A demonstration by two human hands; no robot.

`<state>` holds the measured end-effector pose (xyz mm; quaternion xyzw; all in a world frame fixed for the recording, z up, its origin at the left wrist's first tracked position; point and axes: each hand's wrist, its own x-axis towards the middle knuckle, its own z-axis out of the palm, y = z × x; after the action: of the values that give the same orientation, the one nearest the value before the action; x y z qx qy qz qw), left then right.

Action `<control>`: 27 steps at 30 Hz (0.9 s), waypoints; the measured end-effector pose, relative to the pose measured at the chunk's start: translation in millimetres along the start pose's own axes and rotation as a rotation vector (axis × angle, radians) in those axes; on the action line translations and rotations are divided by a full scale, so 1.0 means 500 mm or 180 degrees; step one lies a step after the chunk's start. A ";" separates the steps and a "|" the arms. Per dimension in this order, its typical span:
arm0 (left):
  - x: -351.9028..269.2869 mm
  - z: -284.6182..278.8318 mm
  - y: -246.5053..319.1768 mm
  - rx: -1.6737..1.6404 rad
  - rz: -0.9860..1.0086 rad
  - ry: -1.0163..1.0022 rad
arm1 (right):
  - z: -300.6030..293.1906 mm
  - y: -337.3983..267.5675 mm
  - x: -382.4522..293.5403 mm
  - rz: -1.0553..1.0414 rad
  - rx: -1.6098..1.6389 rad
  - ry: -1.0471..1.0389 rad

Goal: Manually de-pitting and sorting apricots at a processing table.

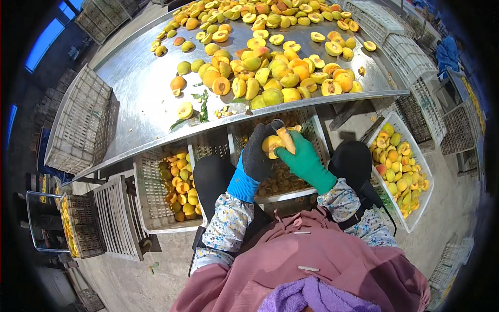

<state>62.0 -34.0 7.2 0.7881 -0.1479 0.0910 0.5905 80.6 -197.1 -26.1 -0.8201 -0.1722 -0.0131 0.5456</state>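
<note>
My left hand (258,150), in a dark glove with a blue cuff, holds a halved yellow peach (271,146) with its cut face showing. In a green glove, my right hand (306,162) grips a tool by its wooden handle (285,140) against the fruit; the tool's working end is hidden. Both hands are above a white plastic crate (320,130) that holds brown peach pits (282,179). Beyond them, many halved peaches (273,74) lie heaped on a metal table (144,89).
Crates of peaches stand at left (146,195) and right (421,210). An upright crate (84,121) rests on the table's left end, near leaves (203,105). A slatted wooden stool (115,218) stands at lower left. Stacked crates (409,58) line the right side.
</note>
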 end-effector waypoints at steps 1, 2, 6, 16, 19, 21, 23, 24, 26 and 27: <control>0.005 0.002 -0.002 0.0010 -0.0005 -0.0064 | -0.003 0.009 0.001 0.0233 0.0291 -0.0058; 0.001 0.004 -0.025 -0.0583 -0.0383 0.0059 | -0.002 0.001 0.003 0.0453 0.0597 -0.0144; -0.012 0.032 -0.090 -0.1126 -0.0642 0.0245 | -0.009 -0.026 0.007 0.1292 0.1298 -0.0154; -0.003 0.042 -0.105 -0.2450 -0.1127 0.1212 | -0.009 -0.051 -0.055 0.0005 -0.1074 -0.0180; 0.002 0.056 -0.095 -0.3208 -0.1468 0.1509 | 0.002 -0.055 -0.063 0.0055 -0.1396 -0.0386; -0.003 0.054 -0.100 -0.3093 -0.1433 0.1516 | 0.011 -0.052 -0.064 -0.0016 -0.1550 -0.0363; -0.010 0.051 -0.105 -0.2983 -0.1305 0.1426 | 0.018 -0.047 -0.064 -0.0099 -0.1778 -0.0353; -0.009 0.052 -0.101 -0.2953 -0.1335 0.1542 | 0.020 -0.045 -0.064 -0.0146 -0.1930 -0.0354; -0.006 0.058 -0.091 -0.2894 -0.1389 0.1776 | 0.025 -0.044 -0.063 -0.0216 -0.2112 -0.0326; -0.007 0.057 -0.093 -0.2936 -0.1420 0.1802 | 0.028 -0.046 -0.063 -0.0238 -0.2144 -0.0295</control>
<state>73.9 -49.0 -44.1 0.4068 0.1608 0.0976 0.8939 42.0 -185.2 -17.9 -0.9470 -0.2128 -0.0519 0.2349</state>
